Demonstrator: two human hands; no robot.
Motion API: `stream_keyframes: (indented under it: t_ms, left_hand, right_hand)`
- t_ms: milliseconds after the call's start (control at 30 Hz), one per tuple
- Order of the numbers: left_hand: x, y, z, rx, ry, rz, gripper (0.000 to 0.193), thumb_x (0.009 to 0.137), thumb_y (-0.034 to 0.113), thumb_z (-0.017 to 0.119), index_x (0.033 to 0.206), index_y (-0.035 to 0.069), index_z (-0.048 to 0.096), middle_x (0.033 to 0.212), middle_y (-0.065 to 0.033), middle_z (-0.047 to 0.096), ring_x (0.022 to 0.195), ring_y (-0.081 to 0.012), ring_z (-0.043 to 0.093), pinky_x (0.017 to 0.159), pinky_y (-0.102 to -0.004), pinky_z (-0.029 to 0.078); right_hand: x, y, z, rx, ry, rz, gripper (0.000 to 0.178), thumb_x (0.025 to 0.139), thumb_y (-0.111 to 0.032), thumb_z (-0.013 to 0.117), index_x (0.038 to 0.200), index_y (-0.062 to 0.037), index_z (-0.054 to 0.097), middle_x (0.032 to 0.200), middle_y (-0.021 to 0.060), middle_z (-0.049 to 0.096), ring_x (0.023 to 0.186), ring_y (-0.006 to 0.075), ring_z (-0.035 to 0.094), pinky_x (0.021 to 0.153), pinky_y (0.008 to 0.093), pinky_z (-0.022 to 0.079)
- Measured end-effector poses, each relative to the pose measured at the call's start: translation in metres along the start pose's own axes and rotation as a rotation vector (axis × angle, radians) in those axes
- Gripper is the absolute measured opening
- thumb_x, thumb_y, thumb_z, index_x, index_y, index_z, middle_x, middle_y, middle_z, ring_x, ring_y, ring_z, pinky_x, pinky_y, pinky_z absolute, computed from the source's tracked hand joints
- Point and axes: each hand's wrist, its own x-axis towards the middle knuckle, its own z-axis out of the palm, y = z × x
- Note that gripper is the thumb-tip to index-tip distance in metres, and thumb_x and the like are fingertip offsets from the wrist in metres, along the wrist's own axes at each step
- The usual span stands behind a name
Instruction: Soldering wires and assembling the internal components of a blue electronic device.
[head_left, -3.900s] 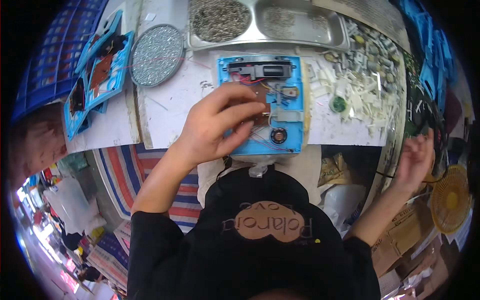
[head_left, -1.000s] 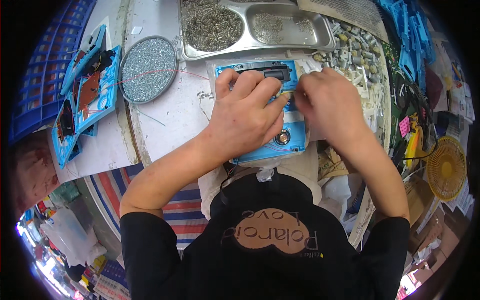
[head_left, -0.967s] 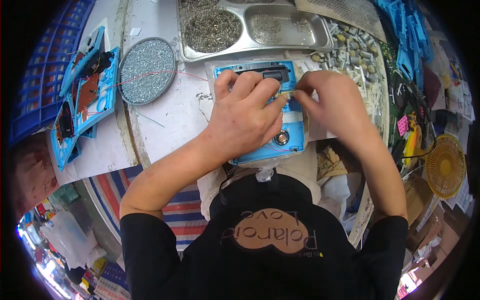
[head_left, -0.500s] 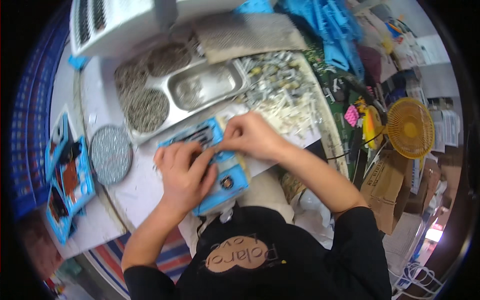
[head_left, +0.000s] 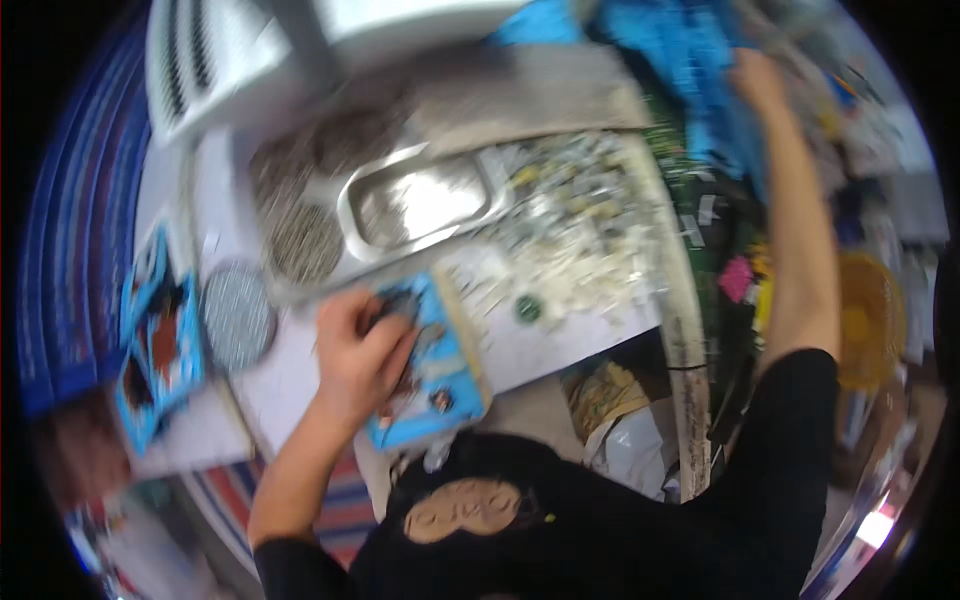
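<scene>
Head view: your left hand (head_left: pixel 362 350) half-curls over the blue casing (head_left: pixel 462 384) mid-frame, grip unclear; bare tabletop (head_left: pixel 285 405) lies left, the table edge (head_left: pixel 580 357) right. Upper right, your right hand (head_left: pixel 757 80) is at blue pieces (head_left: pixel 695 85), too blurred to tell opening or hold.

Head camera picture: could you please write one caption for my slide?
Left hand over an open blue casing, right hand out at a pile of blue parts.

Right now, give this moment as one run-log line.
left hand: over blue casing | right hand: at blue parts, grip unclear | view: blurred
</scene>
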Motion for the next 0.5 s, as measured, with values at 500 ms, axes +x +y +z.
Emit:
stream_keyframes:
  t_ms: [500]
  left_hand:
    - [0.046,-0.006,-0.007,-0.02,-0.387,0.028,0.043,0.073,0.012,0.081,0.109,0.008,0.057,0.112,-0.0114,0.054,0.094,-0.034,0.064,0.078,-0.0435,0.053]
  right_hand:
    - [-0.103,-0.044,-0.06,1.3,0.166,0.248,0.044,0.096,-0.028,0.058,0.128,0.0018,0.06,0.115,0.0175,0.07,0.091,0.0258,0.068,0.076,0.0363,0.054]
